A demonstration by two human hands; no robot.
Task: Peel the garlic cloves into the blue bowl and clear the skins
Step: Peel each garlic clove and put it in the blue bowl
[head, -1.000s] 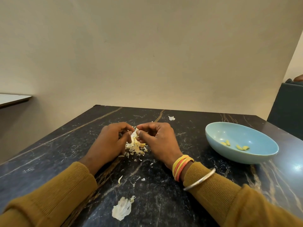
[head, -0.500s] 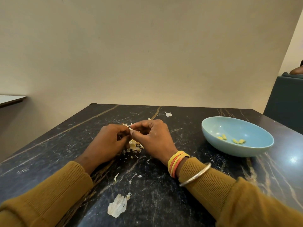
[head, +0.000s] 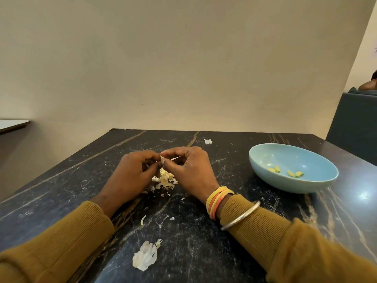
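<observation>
My left hand [head: 132, 174] and my right hand [head: 189, 170] meet fingertip to fingertip above the dark marble table [head: 204, 252]. Between them they pinch a small garlic clove [head: 163, 160], and a thin strip of white skin [head: 175, 158] sticks out to the right of it. Just under the hands lies a pile of garlic skins and pieces [head: 164, 180]. The blue bowl [head: 265, 160] stands to the right with several peeled yellow cloves [head: 293, 173] inside.
A large white skin [head: 145, 255] lies near the front of the table, smaller flakes [head: 143, 219] behind it, and one scrap [head: 208, 141] near the far edge. A dark seat back [head: 355, 123] rises at the right; a pale tabletop [head: 12, 124] shows at the left.
Both hands have lifted slightly off the skin pile and drawn closer together, and a strip of skin now sticks out from the clove. The bowl has not moved.
</observation>
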